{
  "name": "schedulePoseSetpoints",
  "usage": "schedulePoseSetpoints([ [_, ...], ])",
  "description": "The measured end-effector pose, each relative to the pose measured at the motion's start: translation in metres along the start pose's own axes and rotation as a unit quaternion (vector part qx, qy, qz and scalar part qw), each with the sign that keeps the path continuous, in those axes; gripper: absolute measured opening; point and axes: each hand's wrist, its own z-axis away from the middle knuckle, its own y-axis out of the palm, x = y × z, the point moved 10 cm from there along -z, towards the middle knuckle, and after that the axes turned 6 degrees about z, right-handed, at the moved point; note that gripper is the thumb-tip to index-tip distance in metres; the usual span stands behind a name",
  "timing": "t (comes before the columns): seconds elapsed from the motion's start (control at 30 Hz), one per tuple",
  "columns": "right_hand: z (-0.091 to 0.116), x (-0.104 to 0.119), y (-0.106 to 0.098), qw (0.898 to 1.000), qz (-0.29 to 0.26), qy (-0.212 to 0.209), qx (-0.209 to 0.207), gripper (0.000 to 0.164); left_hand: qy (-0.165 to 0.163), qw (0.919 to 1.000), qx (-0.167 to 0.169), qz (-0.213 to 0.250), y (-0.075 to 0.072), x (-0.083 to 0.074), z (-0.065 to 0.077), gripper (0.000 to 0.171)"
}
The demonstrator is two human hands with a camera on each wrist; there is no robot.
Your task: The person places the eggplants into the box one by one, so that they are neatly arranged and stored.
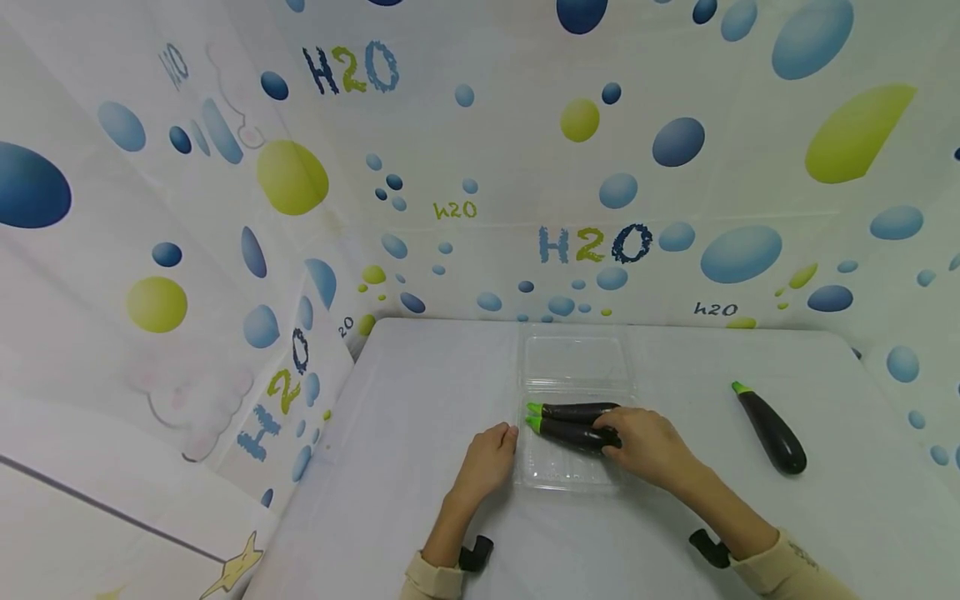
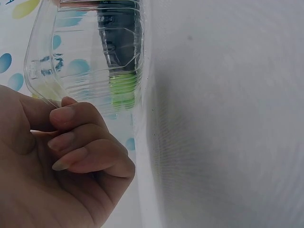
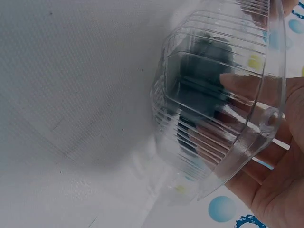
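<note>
A clear plastic clamshell box (image 1: 558, 473) lies on the table with its lid (image 1: 573, 357) folded back. Two dark eggplants with green stems rest side by side in its base, a nearer eggplant (image 1: 566, 432) and a farther eggplant (image 1: 573, 411), stems to the left. My left hand (image 1: 487, 458) pinches the box's left rim between thumb and curled index finger, as the left wrist view shows. Reaching in from the right, my right hand (image 1: 652, 446) grips the nearer eggplant at its thick end. In the right wrist view, thumb and fingers show through the ribbed wall (image 3: 213, 137).
A third eggplant (image 1: 772, 429) lies on the white table (image 1: 420, 375), right of the box. Behind the table hangs a white curtain (image 1: 510, 150) with blue and green dots. Black straps with small devices (image 1: 476, 553) sit at both wrists.
</note>
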Motion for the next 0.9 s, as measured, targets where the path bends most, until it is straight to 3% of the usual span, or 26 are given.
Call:
schedulePoseSetpoints([
  [0.5, 0.003, -0.005, -0.020, 0.998, -0.006, 0.034, -0.045, 0.029, -0.007, 1.0000, 0.000, -0.001, 0.001, 0.001, 0.000, 0.039],
  [0.9, 0.014, -0.020, -0.054, 0.988, -0.032, 0.058, -0.140, 0.023, -0.013, 0.9999, 0.001, -0.008, 0.002, 0.002, -0.001, 0.038],
])
